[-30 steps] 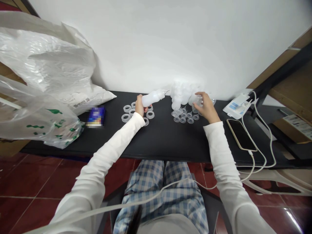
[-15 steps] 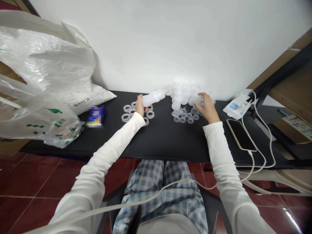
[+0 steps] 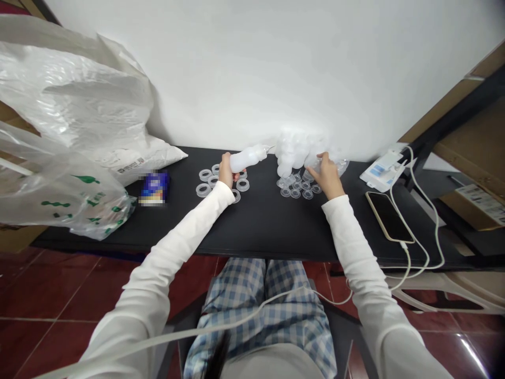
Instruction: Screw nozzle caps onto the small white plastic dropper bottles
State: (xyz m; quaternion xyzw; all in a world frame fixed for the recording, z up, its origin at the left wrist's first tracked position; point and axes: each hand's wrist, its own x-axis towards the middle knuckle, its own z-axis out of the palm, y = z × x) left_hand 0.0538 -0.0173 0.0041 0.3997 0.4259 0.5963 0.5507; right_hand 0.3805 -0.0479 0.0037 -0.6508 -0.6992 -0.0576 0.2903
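Note:
My left hand (image 3: 226, 172) is wrapped round a translucent white plastic bottle (image 3: 246, 158). The bottle lies nearly level, its narrow clear tip pointing right. Below and around that hand, several clear plastic rings (image 3: 203, 190) lie on the black table (image 3: 252, 231). My right hand (image 3: 329, 176) reaches in at the right side of a heap of white bottles (image 3: 290, 150), thumb and fingers apart. Whitish plastic shows between them, but I cannot tell whether they press on it. Several clear teat-like caps (image 3: 295, 193) with round flanges lie just left of this hand.
A large white plastic bag (image 3: 79, 89) and a clear bag with green print (image 3: 84, 195) stand at the left, beside a small blue packet (image 3: 154, 188). To the right are a phone (image 3: 390, 216) on a white cable and a white card-like pack (image 3: 382, 171). A white wall rises behind.
My right hand has moved slightly left and lower, closer to the clear caps and the bottle heap. My left hand holds the bottle in the same place.

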